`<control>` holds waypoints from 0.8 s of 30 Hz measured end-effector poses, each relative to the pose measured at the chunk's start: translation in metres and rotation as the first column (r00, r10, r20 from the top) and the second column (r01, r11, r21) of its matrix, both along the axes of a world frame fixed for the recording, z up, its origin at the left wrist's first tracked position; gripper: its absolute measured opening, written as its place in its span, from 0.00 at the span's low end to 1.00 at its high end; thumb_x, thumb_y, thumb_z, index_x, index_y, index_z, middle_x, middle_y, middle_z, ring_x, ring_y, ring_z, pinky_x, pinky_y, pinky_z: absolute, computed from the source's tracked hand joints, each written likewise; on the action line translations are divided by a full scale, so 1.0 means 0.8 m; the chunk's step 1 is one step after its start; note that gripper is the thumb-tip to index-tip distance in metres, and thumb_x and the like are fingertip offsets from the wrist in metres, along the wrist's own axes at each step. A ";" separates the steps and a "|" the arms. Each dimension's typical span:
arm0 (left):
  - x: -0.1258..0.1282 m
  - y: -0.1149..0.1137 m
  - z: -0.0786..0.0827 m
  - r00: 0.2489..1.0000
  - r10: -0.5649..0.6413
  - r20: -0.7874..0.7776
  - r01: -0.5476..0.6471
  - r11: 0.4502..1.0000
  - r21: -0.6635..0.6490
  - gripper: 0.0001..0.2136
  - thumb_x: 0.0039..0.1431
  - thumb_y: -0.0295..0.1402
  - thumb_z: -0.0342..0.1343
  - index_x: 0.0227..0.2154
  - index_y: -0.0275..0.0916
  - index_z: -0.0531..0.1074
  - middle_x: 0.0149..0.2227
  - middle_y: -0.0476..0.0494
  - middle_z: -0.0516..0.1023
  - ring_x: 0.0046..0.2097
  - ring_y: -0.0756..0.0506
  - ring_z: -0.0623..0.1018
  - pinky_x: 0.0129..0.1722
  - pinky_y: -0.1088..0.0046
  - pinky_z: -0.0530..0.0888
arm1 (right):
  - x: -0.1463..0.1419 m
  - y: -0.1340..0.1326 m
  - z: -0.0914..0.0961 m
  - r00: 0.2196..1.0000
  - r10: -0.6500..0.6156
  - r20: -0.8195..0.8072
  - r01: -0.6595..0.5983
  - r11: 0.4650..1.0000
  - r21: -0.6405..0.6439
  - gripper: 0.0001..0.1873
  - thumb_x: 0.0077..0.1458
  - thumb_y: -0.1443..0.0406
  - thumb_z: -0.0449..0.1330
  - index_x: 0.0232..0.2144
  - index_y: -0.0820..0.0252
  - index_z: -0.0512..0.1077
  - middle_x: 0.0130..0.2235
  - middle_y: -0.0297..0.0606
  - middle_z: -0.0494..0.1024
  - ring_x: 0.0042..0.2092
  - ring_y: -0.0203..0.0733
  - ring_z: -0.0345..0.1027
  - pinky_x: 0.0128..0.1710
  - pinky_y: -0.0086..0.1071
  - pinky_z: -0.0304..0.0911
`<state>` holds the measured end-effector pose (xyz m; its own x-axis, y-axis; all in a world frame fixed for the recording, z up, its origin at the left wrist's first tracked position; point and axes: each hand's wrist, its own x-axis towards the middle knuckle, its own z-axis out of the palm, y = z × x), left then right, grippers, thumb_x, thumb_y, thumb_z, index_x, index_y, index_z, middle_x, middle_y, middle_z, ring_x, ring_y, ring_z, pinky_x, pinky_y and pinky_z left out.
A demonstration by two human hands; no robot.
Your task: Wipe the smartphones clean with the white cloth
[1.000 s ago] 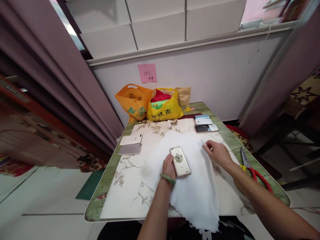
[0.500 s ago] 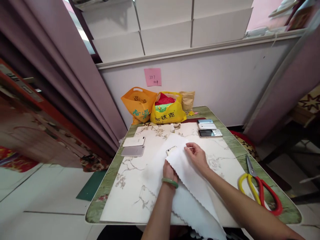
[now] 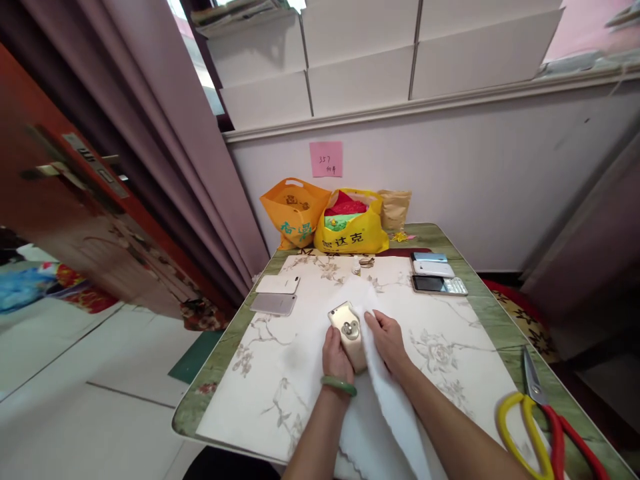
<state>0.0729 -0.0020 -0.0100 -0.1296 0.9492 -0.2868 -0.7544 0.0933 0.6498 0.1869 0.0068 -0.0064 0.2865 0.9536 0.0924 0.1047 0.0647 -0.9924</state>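
A gold smartphone (image 3: 356, 352) with a ring holder on its back lies face down on a white cloth (image 3: 395, 407) at the middle of the table. My left hand (image 3: 337, 353), with a green bangle at the wrist, is closed around the phone's left side. A raised fold of the cloth is pinched between the fingers of my right hand (image 3: 387, 337), just right of the phone. Part of the cloth lies spread beneath the phone and trails over the table's near edge.
Two phones (image 3: 274, 305) lie at left, and several more, including a keypad phone (image 3: 440, 285), at right. Scissors (image 3: 535, 407) with yellow and red handles rest on the right edge. An orange bag (image 3: 295, 210), a yellow bag (image 3: 353, 233) and a brown pouch (image 3: 395, 210) stand at the back.
My right hand has drawn the cloth fold back to the right, uncovering most of the phone's back. My left hand now grips the phone's side. The view has shifted left.
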 end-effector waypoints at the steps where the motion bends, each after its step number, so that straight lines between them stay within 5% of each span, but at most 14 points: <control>1: 0.001 0.001 0.001 1.000 0.018 0.008 -0.018 1.000 -0.010 0.14 0.50 0.37 0.63 0.39 0.38 0.74 0.38 0.42 0.81 0.40 0.45 0.80 0.42 0.70 0.74 | 0.001 0.000 -0.002 0.998 -0.029 -0.054 0.028 1.000 -0.015 0.20 0.55 0.49 0.54 0.23 0.59 0.66 0.22 0.27 0.62 0.27 0.35 0.55 0.27 0.28 0.53; 6: 0.005 0.005 0.007 1.000 0.011 -0.001 -0.011 1.000 -0.026 0.14 0.49 0.35 0.64 0.39 0.37 0.74 0.40 0.41 0.80 0.41 0.45 0.79 0.45 0.69 0.73 | 0.006 0.006 -0.009 0.971 -0.110 -0.212 0.089 0.990 -0.106 0.22 0.54 0.46 0.54 0.25 0.57 0.62 0.21 0.25 0.58 0.25 0.35 0.52 0.26 0.28 0.52; 10: 0.010 0.011 0.011 0.999 -0.003 -0.041 0.003 1.000 0.003 0.16 0.48 0.37 0.65 0.40 0.37 0.74 0.39 0.42 0.80 0.40 0.46 0.79 0.45 0.70 0.73 | 0.005 0.010 -0.007 0.977 -0.046 -0.210 0.030 0.996 -0.082 0.22 0.56 0.45 0.51 0.27 0.57 0.64 0.22 0.27 0.62 0.26 0.36 0.55 0.27 0.29 0.55; 15: 0.012 0.010 0.015 0.992 -0.012 -0.125 0.012 1.000 -0.004 0.19 0.48 0.40 0.65 0.42 0.38 0.73 0.37 0.45 0.80 0.38 0.46 0.79 0.41 0.71 0.73 | 0.006 0.012 0.005 0.994 0.103 0.045 -0.101 0.994 -0.039 0.20 0.49 0.49 0.60 0.37 0.57 0.71 0.33 0.34 0.75 0.34 0.42 0.65 0.34 0.31 0.60; 19: 0.012 0.007 0.018 0.987 -0.082 -0.138 0.078 0.996 -0.034 0.17 0.50 0.43 0.62 0.40 0.38 0.74 0.34 0.46 0.79 0.38 0.45 0.78 0.42 0.70 0.73 | 0.012 0.014 0.015 0.945 0.251 0.209 -0.233 0.967 -0.106 0.18 0.50 0.49 0.59 0.28 0.57 0.72 0.27 0.32 0.74 0.29 0.41 0.63 0.30 0.31 0.57; 24: 0.016 0.009 0.013 0.981 -0.045 -0.189 0.056 0.997 0.053 0.19 0.49 0.44 0.64 0.39 0.36 0.74 0.34 0.45 0.79 0.37 0.45 0.78 0.42 0.69 0.72 | 0.013 0.012 0.013 0.965 0.176 0.196 -0.172 0.984 -0.039 0.21 0.55 0.49 0.54 0.21 0.58 0.67 0.21 0.30 0.66 0.26 0.37 0.57 0.26 0.28 0.51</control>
<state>0.0861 0.0052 0.0005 -0.1272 0.9702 -0.2061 -0.6135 0.0863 0.7849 0.1971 0.0165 0.0041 0.0941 0.9895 0.1093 0.2887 0.0779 -0.9543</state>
